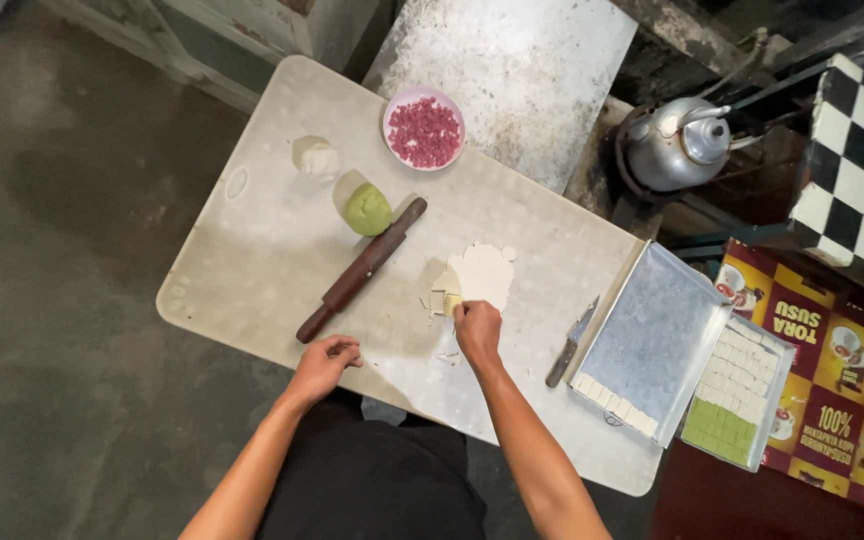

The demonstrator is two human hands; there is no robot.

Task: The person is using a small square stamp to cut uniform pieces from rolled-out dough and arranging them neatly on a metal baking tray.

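Centre of frame: person's right hand (478,327) is down on the white board (252,270), fingertips pinched on a small pale dough piece (451,303) at the lower-left edge of the rolled-out white dough sheet (482,272). Looks like a grasp on that cut bit, tho the piece is tiny & partly hidden. A few loose trimmings lie just beside it.

Left hand (328,361), lower centre, rests on the board near its front edge, fingers curled in on themselves, nothing in it that I can see.

Rolling pin (361,270) lies diagonal just left of the sheet, untouched; green dough ball (368,209) touches its upper end. White dough lump (319,161) further up-left, pink bowl of red bits (424,128) at top centre. Knife (572,342) lies right of the hand, next to a metal tray (652,340) w/ a row of pale squares along its lower edge; a 2nd tray (737,392) of white & green squares sits lower right.

My read: the step in hand is lifting cut pieces off the sheet. Next move calls for a light pinch so the soft bit keeps its shape, w/ the left hand free to steady.
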